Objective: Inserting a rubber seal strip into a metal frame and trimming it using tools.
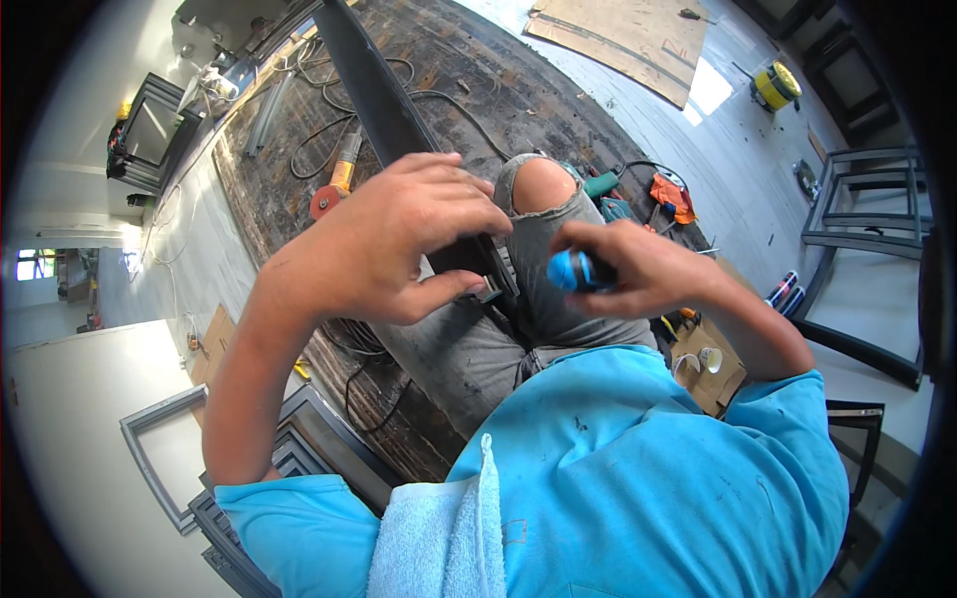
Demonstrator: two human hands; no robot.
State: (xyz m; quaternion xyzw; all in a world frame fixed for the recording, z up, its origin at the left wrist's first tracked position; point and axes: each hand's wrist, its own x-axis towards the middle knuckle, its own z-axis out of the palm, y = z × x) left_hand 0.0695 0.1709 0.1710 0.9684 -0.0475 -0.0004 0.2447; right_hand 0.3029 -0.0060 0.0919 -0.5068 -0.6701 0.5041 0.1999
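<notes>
A long dark metal profile (374, 85) runs from the far edge of the work surface down between my thighs. My left hand (419, 229) arches over its near end, fingers curved along the right side and thumb opposite. By the thumb tip sits a small shiny metal piece (488, 290); whether the thumb presses on it is hard to tell. To the right, above my thigh, my right hand (633, 269) is closed round a blue and black tool handle (569, 270), seen nearly end-on. The tool's working end is hidden.
An angle grinder (345, 165) with a red disc lies left of the profile, among loose black cables. Beyond my right knee are a green power tool (601, 185) and an orange bag (674, 199). A yellow cable reel (776, 87) and metal frames (865, 239) stand right.
</notes>
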